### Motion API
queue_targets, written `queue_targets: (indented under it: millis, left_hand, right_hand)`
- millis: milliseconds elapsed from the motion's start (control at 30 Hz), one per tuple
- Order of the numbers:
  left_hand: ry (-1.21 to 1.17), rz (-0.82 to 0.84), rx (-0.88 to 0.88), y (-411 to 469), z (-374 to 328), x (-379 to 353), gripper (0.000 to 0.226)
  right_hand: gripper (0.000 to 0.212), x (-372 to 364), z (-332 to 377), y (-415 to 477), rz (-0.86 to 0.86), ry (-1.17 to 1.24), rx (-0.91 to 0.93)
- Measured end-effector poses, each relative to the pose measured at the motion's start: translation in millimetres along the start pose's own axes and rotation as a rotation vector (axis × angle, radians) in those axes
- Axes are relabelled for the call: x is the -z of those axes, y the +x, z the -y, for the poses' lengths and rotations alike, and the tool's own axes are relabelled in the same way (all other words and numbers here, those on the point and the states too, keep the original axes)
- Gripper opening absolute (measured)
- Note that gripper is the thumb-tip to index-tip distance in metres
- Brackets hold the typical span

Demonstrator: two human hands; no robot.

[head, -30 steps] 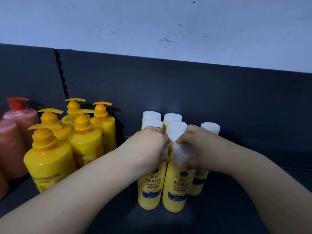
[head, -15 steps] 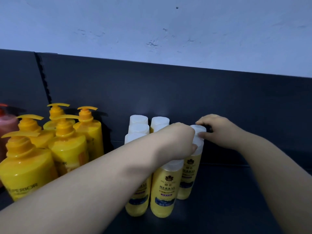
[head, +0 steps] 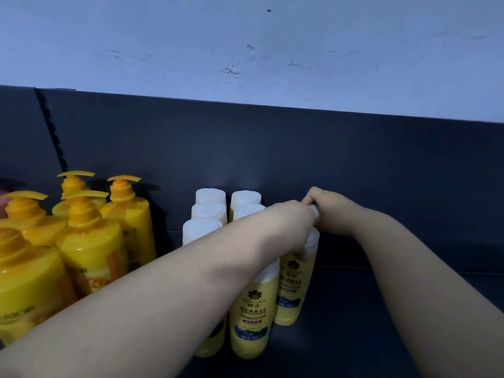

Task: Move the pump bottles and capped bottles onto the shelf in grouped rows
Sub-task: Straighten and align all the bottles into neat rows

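Note:
Several yellow capped bottles (head: 251,317) with white caps stand in rows at the middle of the dark shelf (head: 381,331). My left hand (head: 289,227) reaches across them and grips the white cap of the front bottle of the right-hand row (head: 296,282). Just behind it, my right hand (head: 327,207) curls its fingers round the cap of a bottle that is almost wholly hidden by both hands. A group of yellow pump bottles (head: 92,252) stands to the left, a small gap apart from the capped ones.
The shelf's dark back panel (head: 327,159) rises right behind the bottles, with a slotted upright (head: 54,137) at the left. Bare shelf floor stretches to the right of the capped bottles. A pale wall (head: 245,50) is above.
My left hand has moved right, from the middle bottles' caps to the right-hand row. My right hand has shifted back onto the rear bottle's cap. The view has panned to the right.

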State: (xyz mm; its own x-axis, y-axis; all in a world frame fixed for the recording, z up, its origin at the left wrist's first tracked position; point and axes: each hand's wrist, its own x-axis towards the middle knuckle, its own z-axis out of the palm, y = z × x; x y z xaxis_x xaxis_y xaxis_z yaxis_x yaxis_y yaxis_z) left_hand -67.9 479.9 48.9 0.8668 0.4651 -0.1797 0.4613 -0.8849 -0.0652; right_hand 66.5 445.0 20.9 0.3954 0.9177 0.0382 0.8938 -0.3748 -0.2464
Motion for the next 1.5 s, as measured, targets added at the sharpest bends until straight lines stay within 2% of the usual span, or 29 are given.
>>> queue_targets:
  millis: [67,167,267,367,500,633,933,1133,1300,1500]
  left_hand:
    - [-0.043,-0.037,-0.044,-1.3,-3.7,-1.6,0.054]
    - [-0.116,-0.132,-0.128,-7.7,-11.5,-8.1,0.051]
    - [-0.125,-0.211,-0.192,-21.1,-18.7,-15.4,0.047]
    - [-0.138,-0.255,-0.263,-39.0,-26.0,-20.9,0.043]
    - [-0.207,-0.227,-0.291,-60.8,-30.6,-29.1,0.046]
    - [-0.197,-0.238,-0.314,-83.6,-26.3,-32.5,0.046]
    - [-0.127,-0.266,-0.251,-138.4,21.1,-42.6,0.052]
    - [-0.159,-0.200,-0.109,-163.8,62.1,-49.1,0.052]
    - [-0.181,-0.218,-0.072,-176.0,91.5,-59.9,0.049]
    - [-0.236,-0.215,-0.056,-176.2,117.4,-66.3,0.062]
  right_hand:
    - [0.027,-0.8,-0.7,3.2,0.043,-0.018,0.007]
    - [0.019,-3.3,1.9,6.5,0.153,-0.082,-0.034]
    - [0.032,0.0,-5.4,-5.1,0.115,-0.061,-0.057]
    - [0.021,6.0,-13.5,-32.0,0.066,0.097,-0.066]
    - [0.046,14.0,-14.0,-69.5,0.114,-0.030,-0.091]
    - [0.051,15.9,-3.9,-99.4,0.147,-0.091,-0.137]
    - [0.054,10.4,62.7,-140.9,0.191,-0.112,-0.086]
    - [0.056,-2.8,124.6,-155.9,0.192,-0.151,0.027]
    - [0.047,-18.2,154.3,-153.8,0.101,-0.271,0.178]
    - [0.055,-31.3,165.3,-139.7,-0.026,-0.264,0.213]
